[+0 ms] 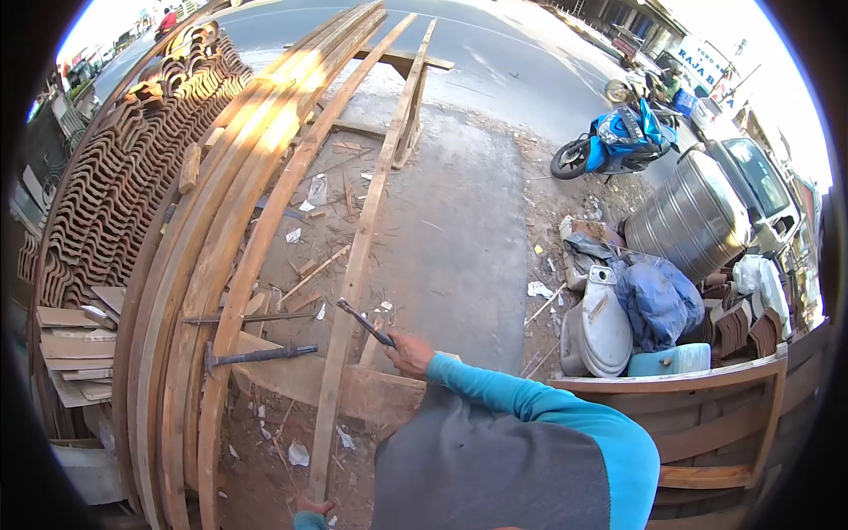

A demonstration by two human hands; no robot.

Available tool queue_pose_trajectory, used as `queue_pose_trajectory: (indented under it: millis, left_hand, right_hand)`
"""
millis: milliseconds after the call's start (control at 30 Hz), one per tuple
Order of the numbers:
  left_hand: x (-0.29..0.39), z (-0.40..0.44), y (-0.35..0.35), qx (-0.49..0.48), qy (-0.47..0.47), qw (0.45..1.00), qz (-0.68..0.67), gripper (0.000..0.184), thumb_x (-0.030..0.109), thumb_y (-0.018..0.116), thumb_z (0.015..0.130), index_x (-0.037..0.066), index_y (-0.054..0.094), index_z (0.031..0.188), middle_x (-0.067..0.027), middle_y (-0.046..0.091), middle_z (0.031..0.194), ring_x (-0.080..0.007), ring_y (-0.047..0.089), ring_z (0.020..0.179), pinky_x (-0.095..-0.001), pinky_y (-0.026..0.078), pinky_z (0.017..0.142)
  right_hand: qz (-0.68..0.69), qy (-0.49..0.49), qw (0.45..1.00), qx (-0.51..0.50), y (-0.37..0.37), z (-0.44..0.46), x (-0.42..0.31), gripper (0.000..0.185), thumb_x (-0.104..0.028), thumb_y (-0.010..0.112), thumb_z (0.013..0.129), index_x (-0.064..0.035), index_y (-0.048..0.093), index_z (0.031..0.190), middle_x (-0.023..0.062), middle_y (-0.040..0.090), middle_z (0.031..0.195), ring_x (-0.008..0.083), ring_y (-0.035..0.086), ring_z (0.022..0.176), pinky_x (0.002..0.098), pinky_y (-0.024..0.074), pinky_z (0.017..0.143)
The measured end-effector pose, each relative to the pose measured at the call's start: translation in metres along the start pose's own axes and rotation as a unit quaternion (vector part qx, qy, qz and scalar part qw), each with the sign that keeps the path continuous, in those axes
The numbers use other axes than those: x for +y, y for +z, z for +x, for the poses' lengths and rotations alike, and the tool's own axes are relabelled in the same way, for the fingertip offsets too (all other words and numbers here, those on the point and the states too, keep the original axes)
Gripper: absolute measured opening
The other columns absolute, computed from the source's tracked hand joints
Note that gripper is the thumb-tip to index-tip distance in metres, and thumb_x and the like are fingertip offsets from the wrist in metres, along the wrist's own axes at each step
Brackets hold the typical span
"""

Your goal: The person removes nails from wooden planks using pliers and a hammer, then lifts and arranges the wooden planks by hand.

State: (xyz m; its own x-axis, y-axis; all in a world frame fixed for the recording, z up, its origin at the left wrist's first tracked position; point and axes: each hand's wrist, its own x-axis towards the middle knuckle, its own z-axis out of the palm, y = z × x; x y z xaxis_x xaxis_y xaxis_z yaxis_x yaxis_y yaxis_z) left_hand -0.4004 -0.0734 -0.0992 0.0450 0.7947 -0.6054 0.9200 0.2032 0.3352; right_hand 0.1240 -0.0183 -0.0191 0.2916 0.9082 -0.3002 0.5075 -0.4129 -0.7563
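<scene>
My right hand is closed around a slim metal hand tool with a dark grip. Its narrow head points up and left, close to a long wooden beam; I cannot tell whether they touch. At the bottom of the view, my left hand is wrapped round the near end of that same beam. A claw hammer with a dark handle lies left of the beam, across the wood. Just beyond it rests a thin metal bar.
Stacked timber and piled roof tiles fill the left. A wooden trestle stands under the beams' far ends. To the right are a blue motorbike, a metal tank and a toilet bowl. Scraps litter the ground.
</scene>
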Motion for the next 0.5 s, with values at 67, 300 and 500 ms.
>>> queue_pose_trajectory:
  millis: [67,300,500]
  left_hand:
    - [0.019,-0.008,-0.009,-0.004,-0.019,1.000,0.016,0.077,0.033,0.092,0.053,-0.002,0.062,0.115,-0.0186,0.071,0.100,-0.0310,0.070,0.092,-0.0414,0.056,0.081]
    - [0.053,-0.017,-0.023,0.003,-0.044,0.998,0.037,0.070,0.029,0.089,0.055,-0.001,0.063,0.113,-0.0189,0.071,0.098,-0.0317,0.070,0.092,-0.0418,0.056,0.081]
    - [0.051,-0.025,-0.027,0.004,-0.048,0.998,0.043,0.065,0.026,0.087,0.057,-0.001,0.063,0.111,-0.0192,0.071,0.097,-0.0323,0.070,0.091,-0.0421,0.056,0.080]
  right_hand:
    - [0.011,0.022,0.999,-0.032,-0.003,0.005,0.011,0.032,-0.027,0.052,0.094,0.0030,0.057,0.104,0.0306,0.065,0.089,0.0466,0.064,0.089,0.0533,0.0483,0.080]
    - [0.031,-0.013,0.998,-0.052,-0.003,0.011,0.040,0.033,-0.023,0.054,0.087,0.0030,0.061,0.106,0.0287,0.066,0.083,0.0438,0.066,0.083,0.0509,0.0505,0.078]
    - [0.005,-0.028,0.999,-0.023,0.028,-0.005,0.072,0.037,-0.026,0.055,0.086,0.0012,0.062,0.110,0.0290,0.066,0.087,0.0448,0.064,0.083,0.0501,0.0504,0.080]
